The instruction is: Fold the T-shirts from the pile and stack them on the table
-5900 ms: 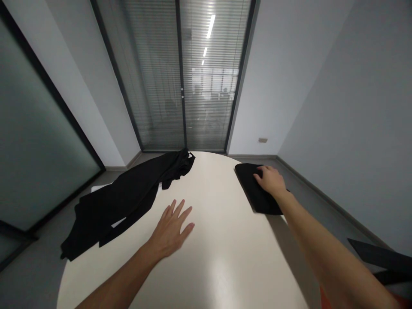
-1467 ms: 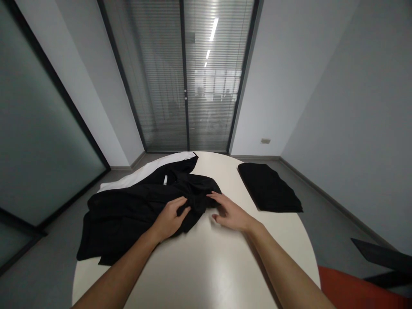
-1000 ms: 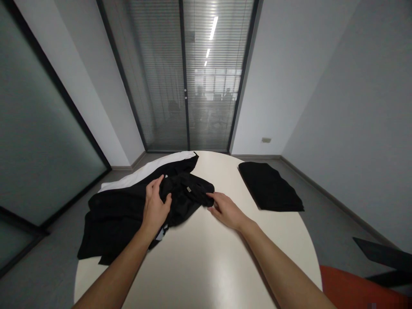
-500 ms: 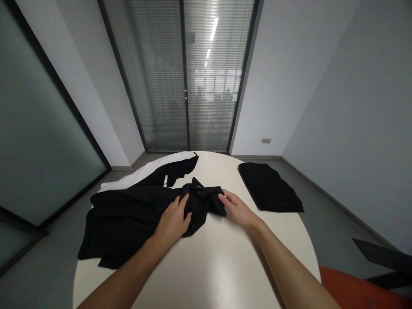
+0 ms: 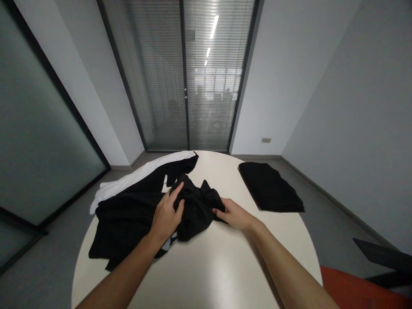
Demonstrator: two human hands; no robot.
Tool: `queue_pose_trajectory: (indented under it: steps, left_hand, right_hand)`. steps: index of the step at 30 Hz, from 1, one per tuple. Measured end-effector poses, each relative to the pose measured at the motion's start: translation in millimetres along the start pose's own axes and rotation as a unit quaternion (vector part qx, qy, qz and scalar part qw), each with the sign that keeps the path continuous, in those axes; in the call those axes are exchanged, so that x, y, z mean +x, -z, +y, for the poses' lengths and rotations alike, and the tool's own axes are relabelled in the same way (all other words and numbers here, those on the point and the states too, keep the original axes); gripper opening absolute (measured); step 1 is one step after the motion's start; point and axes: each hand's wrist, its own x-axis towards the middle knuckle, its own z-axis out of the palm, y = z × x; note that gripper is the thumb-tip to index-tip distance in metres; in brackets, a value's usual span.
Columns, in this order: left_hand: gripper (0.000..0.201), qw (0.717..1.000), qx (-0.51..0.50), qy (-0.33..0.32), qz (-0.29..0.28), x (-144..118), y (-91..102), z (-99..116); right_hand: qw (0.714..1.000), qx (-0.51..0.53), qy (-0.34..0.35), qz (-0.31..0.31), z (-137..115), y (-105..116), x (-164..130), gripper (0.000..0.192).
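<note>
A black garment (image 5: 196, 210) lies bunched on the table, its looser part (image 5: 128, 219) spread out to the left. My left hand (image 5: 167, 214) rests on it at the bunched part, thumb and index finger apart. At the right end of the bunch, my right hand (image 5: 233, 213) pinches the cloth between thumb and fingers. A bit of light grey and dark cloth (image 5: 169, 242) shows under the garment beside my left wrist. Behind it lies a second garment, with a white part (image 5: 138, 175) and a black part (image 5: 178, 167).
On the right side of the round white table (image 5: 222, 266) lies a folded black cloth (image 5: 270, 188). A red chair seat (image 5: 357, 289) stands at the lower right. Beyond the table are a glass partition with blinds (image 5: 209, 107) and grey walls.
The black garment has bunched up more between my hands, and its left end has shifted right. My left hand has moved slightly left. Light grey cloth now shows beneath.
</note>
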Motion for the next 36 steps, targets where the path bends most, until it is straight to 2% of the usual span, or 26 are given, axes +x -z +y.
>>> queue_pose_trajectory:
  steps: [3,6,8,10,12,13,15,19,22,25,28,30,32,34,36]
  left_hand:
    - [0.050,0.997,0.047,0.018,0.052,7.1,9.8,-10.4]
    - [0.043,0.995,0.040,0.045,0.083,14.4,19.2,-19.5]
    - [0.039,0.993,0.024,0.066,0.099,18.0,23.8,-25.1]
    - [0.037,0.992,0.010,0.074,0.097,19.4,25.4,-29.8]
    - [0.038,0.995,0.014,0.069,0.071,17.9,23.0,-31.9]
    - [0.041,0.996,0.029,0.070,0.047,16.1,20.5,-31.4]
    - [0.056,0.994,0.075,0.077,-0.014,10.7,14.1,-26.9]
    - [0.103,0.981,0.146,0.051,-0.121,-2.9,2.1,-6.4]
    - [0.127,0.972,0.151,-0.004,-0.181,-11.8,-2.5,9.9]
    - [0.118,0.952,0.132,-0.035,-0.273,-17.1,-3.7,19.7]
    - [0.093,0.941,0.112,-0.030,-0.319,-18.0,-3.8,22.6]
    - [0.084,0.946,0.092,-0.017,-0.309,-16.8,-4.0,23.3]
    - [0.083,0.955,0.039,0.000,-0.294,-14.6,-3.6,24.7]
    - [0.076,0.958,-0.058,0.027,-0.278,-11.2,-2.2,26.7]
    - [0.063,0.956,-0.161,0.057,-0.240,-6.1,0.6,27.5]
  right_hand:
    - [0.998,0.050,-0.043,0.019,1.9,18.1,-6.4,0.021]
    - [0.987,0.069,-0.053,0.136,6.5,41.8,-11.8,0.027]
    - [0.961,0.077,-0.053,0.260,12.2,54.3,-11.9,0.034]
    - [0.918,0.106,-0.072,0.376,18.8,60.7,-9.4,0.040]
    - [0.883,0.155,-0.084,0.434,23.5,60.2,-6.0,0.050]
    - [0.879,0.175,-0.080,0.436,24.4,57.8,-4.7,0.056]
    - [0.903,0.185,-0.056,0.384,23.1,50.0,-3.9,0.072]
    - [0.975,0.099,-0.003,0.199,14.5,30.4,-8.1,0.107]
    - [0.996,0.006,0.010,0.094,11.9,18.0,-10.1,0.116]
    - [0.995,-0.095,-0.021,0.039,12.9,11.3,-8.4,0.110]
    - [0.987,-0.136,-0.051,0.068,12.6,10.4,-5.9,0.095]
    - [0.987,-0.128,-0.065,0.075,10.6,12.0,-5.8,0.083]
    - [0.993,-0.086,-0.066,0.052,6.7,15.1,-7.3,0.071]
    - [0.998,-0.023,-0.054,0.027,0.4,19.7,-9.5,0.061]
    - [0.998,0.034,-0.047,0.037,-8.3,25.4,-11.5,0.054]
